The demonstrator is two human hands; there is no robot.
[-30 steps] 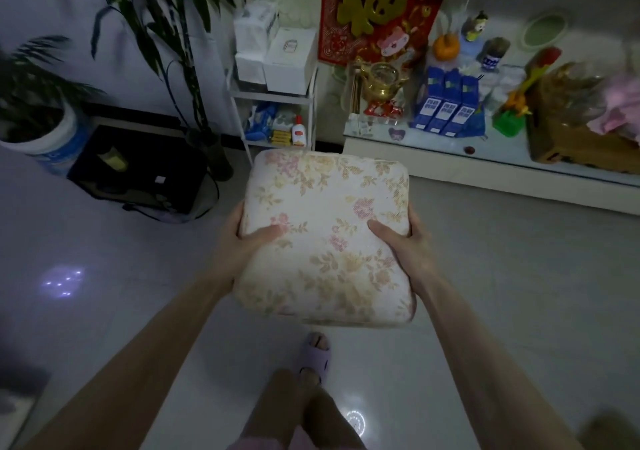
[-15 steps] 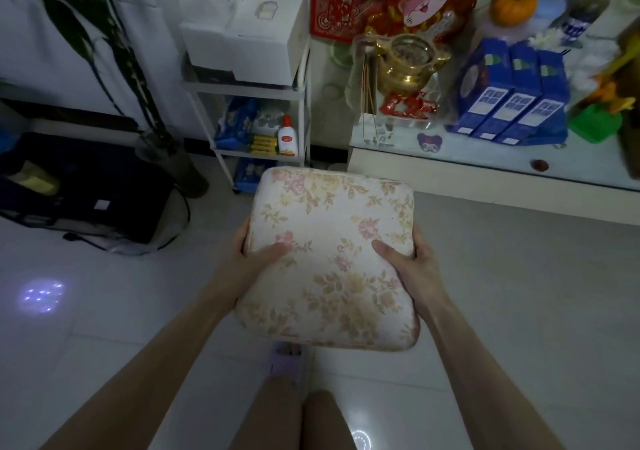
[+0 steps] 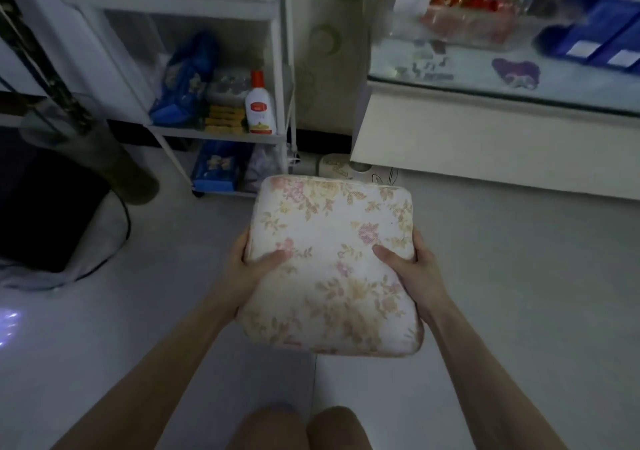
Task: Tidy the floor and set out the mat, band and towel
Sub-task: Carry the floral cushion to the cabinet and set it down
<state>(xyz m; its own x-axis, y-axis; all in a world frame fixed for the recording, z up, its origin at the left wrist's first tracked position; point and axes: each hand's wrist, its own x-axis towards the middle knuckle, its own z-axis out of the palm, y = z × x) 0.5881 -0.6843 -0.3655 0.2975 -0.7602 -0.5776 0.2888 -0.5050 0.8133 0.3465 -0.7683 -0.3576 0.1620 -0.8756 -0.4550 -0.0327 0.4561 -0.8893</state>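
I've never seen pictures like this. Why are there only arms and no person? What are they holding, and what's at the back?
No machine here: a person wears a camera on their head. It looks down, so you see only arms and knees. The left hand and right hand grip a flowery cushion by its sides, thumbs on top, above the pale floor. Behind stands a white shelf rack holding a red-capped bottle, and next to it a low cabinet with a glass top.

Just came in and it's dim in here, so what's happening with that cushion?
A person holds a floral cushion above the tiled floor, left hand gripping its left edge, right hand its right edge, thumbs on top. A white rack and a low cabinet stand just ahead.
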